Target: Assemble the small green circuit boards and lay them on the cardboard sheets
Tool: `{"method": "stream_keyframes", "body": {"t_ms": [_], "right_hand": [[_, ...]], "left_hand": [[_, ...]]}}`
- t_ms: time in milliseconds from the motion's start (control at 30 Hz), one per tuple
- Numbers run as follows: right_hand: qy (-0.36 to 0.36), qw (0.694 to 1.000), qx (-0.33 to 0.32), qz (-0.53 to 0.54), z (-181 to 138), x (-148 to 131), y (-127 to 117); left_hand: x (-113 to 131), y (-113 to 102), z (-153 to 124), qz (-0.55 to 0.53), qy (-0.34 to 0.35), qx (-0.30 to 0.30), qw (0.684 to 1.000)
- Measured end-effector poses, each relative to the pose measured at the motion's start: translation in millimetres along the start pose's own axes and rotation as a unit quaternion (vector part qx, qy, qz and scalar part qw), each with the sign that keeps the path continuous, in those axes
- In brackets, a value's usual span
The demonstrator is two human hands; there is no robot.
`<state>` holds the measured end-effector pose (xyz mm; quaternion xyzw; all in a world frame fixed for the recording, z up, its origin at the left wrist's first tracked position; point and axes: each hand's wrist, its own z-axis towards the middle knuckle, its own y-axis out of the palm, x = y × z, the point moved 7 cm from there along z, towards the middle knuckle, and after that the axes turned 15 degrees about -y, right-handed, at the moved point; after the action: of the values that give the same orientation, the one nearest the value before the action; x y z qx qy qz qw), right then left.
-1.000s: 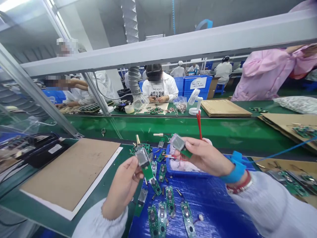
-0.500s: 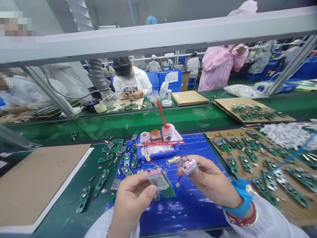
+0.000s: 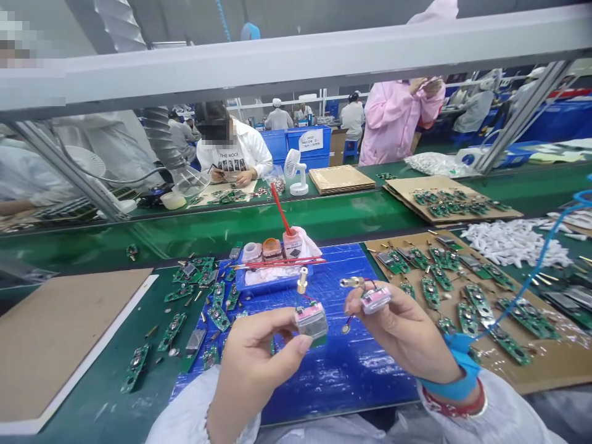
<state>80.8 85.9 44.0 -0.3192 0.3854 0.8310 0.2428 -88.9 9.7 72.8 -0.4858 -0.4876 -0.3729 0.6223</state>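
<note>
Left fingers (image 3: 291, 356) pinch display module (image 3: 311, 322); right fingers (image 3: 389, 319), second module (image 3: 376, 300).

A small rectangular module (image 3: 311, 318) of clear plastic over grey, pink along its upper edge, is pinched in the left hand (image 3: 266, 351), raised on the near side of the shallow blue plastic tray (image 3: 259, 287), toward its right end. A piece of green board (image 3: 320, 341) shows beneath it. Its brass-coloured metal cylinder (image 3: 302, 282) stands upright above, on thin wires.

A second clear module with a pink face (image 3: 375, 300) is tilted in the fingers of the right hand (image 3: 402, 330), right of the tray and nearer. Its brass-coloured tip (image 3: 352, 282) points toward the tray; a small round silver disc (image 3: 345, 328) dangles below on wires.
</note>
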Motion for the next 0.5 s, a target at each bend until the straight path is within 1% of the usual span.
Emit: {"method": "stream_keyframes", "body": {"t_ms": [167,300,400,467,500], "right_hand": [[-0.01,0.999,0.019,-0.028,2.7,-10.1,-25.9],[-0.01,0.998,0.028,-0.047,1.6,-18.9,-44.4],[-0.01,0.998,0.036,-0.052,4.8,-31.4,-64.8],[-0.001,0.997,0.038,-0.072,15.8,-43.6,-89.3],[0.001,0.995,0.044,-0.094,25.1,-52.0,-107.1]], "left_hand": [[11.9,17.6,9.0,0.065,0.042,0.011,0.997],[18.5,35.8,19.5,0.081,0.043,0.001,0.996],[15.0,47.6,28.7,0.081,0.023,-0.005,0.996],[4.6,52.2,37.3,0.065,-0.018,0.005,0.998],[-3.2,55.1,42.5,0.046,-0.049,0.004,0.998]]}}
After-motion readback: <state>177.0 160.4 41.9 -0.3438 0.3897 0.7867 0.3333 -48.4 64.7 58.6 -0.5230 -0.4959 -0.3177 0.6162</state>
